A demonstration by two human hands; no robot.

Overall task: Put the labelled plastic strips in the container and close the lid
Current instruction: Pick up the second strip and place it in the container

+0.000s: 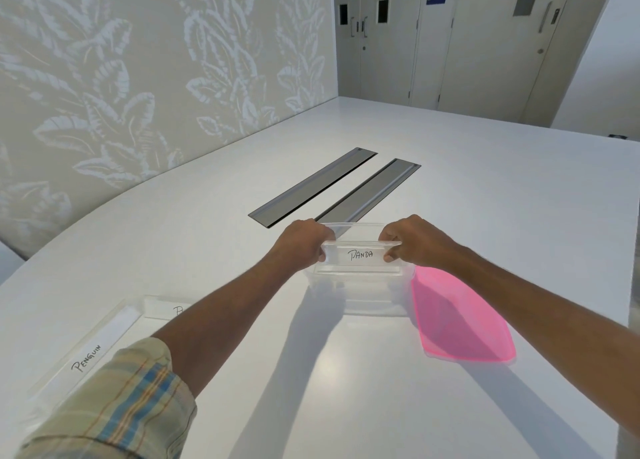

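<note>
Head view. At 7 o'clock, nearest, the PENGUIN strip [86, 356] and a further strip [169, 309] lie on the white surface [346, 406]. At 3 o'clock the pink lid [457, 320] lies beside the clear container [367, 296]. Above the container, the PANDA strip [358, 254] is pinched at its ends by the left grip [304, 242] and right grip [412, 242]. Two grey panels [332, 188] are seen at 12 o'clock.

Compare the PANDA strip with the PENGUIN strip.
The PANDA strip is held at both ends, by the left hand and the right hand, above the clear container; the PENGUIN strip lies untouched on the table. PANDA faces the camera squarely; PENGUIN runs diagonally, partly hidden by the left sleeve. Both are clear plastic with handwritten white labels.
</note>
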